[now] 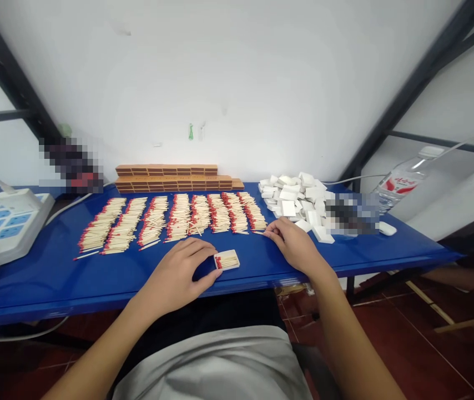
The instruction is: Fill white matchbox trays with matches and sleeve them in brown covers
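A small white matchbox tray with red-tipped matches in it lies near the front edge of the blue table. My left hand grips its left end between thumb and fingers. To the right, my right hand has thumb and forefinger pinched at the end of a match, by the front of the rightmost row of matches. Several more rows of red-headed matches spread leftward across the table. White empty trays are heaped just behind my right hand.
Brown matchboxes are stacked in long rows against the wall. A white power strip sits at the far left. At the right are a clear bottle and a small white object. The blue table's front edge runs below my hands.
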`<state>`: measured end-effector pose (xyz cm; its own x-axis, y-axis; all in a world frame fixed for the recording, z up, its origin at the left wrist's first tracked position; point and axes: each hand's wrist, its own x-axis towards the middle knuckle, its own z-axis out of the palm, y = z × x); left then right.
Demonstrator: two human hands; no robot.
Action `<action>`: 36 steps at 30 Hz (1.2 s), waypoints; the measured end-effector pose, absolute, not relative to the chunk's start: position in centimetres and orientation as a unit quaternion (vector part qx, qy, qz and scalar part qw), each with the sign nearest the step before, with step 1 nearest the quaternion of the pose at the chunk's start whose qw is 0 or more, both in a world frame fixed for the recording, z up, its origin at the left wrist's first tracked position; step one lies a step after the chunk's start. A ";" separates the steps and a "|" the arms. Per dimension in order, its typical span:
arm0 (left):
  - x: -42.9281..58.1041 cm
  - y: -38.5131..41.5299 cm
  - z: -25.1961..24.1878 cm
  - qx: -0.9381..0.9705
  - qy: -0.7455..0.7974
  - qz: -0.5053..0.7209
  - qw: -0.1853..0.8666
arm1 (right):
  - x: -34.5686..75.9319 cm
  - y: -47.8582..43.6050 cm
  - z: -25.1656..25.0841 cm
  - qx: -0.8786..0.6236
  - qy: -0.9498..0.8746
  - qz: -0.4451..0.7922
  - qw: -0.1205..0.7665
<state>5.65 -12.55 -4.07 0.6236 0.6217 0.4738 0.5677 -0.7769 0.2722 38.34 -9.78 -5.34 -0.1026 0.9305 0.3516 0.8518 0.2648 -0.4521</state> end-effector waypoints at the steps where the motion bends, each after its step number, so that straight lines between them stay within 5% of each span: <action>1: 5.6 -12.6 -4.0 0.900 0.329 0.281 0.050 | 38.3 -9.8 -5.3 -0.598 -0.744 0.067 0.292; 18: 5.7 -12.6 -4.0 0.899 0.331 0.283 0.050 | 35.6 -12.0 -3.4 -0.536 -0.786 0.092 0.295; 26: 5.8 -12.6 -3.7 0.901 0.330 0.277 0.057 | 30.4 -13.9 -3.5 -0.452 -0.862 0.028 0.230; 36: 5.7 -12.5 -3.9 0.899 0.333 0.279 0.055 | 36.6 -10.3 -4.4 -0.556 -0.749 0.064 0.356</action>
<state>5.69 -12.47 -3.94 0.6225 0.6292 0.4655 0.5672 -0.7725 0.2856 36.58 -10.32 -4.36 -0.1290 0.8777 0.4616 0.7867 0.3739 -0.4911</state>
